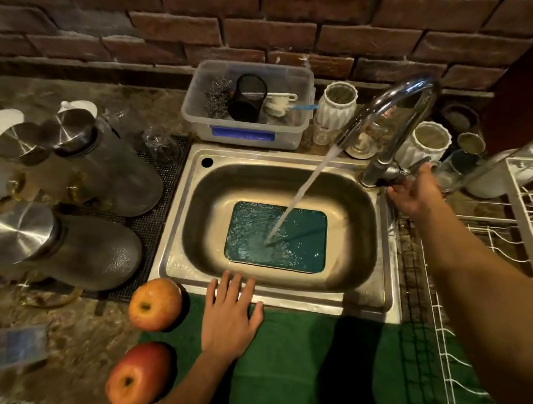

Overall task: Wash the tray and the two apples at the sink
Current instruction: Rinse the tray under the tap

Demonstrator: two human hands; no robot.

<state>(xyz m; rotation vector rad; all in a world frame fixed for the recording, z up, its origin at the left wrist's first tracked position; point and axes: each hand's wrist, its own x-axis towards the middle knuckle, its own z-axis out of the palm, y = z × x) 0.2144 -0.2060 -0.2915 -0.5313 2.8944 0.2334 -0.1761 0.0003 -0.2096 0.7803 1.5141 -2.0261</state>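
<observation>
A teal rectangular tray (304,225) lies flat on the bottom of the steel sink (365,299). Water streams from the curved chrome faucet (396,116) onto the tray and pools in it. Two red-yellow apples rest on the counter left of the sink front, one (155,304) nearer the sink, the other (138,376) closer to me. My left hand (231,314) lies flat, fingers spread, on the sink's front rim and the green mat. My right hand (414,194) reaches to the faucet's lever at its base, fingers touching it.
A green mat (327,368) covers the counter in front of the sink. Dark jars with steel lids (85,167) lie on a mat at left. A clear plastic box (249,102) with scrubbers sits behind the sink. White ribbed jars (335,106) stand by the faucet. A white wire dish rack (503,245) fills the right.
</observation>
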